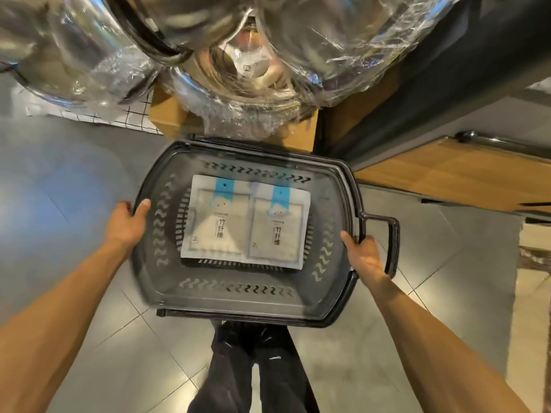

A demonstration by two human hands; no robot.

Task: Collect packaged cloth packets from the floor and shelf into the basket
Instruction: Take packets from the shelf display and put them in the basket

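Left hand (pixel 125 222), right hand (pixel 365 257) grip basket (pixel 167 281) rim — opposite sides; two packets (pixel 216 222) (pixel 277 228) flat inside.

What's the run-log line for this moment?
left hand grips basket rim | right hand grips rim beside side handle | left packet and right packet lie flat side by side inside

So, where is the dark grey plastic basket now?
In the head view's centre, the dark grey plastic basket is over the tiled floor, its rim gripped by the left hand and right hand.
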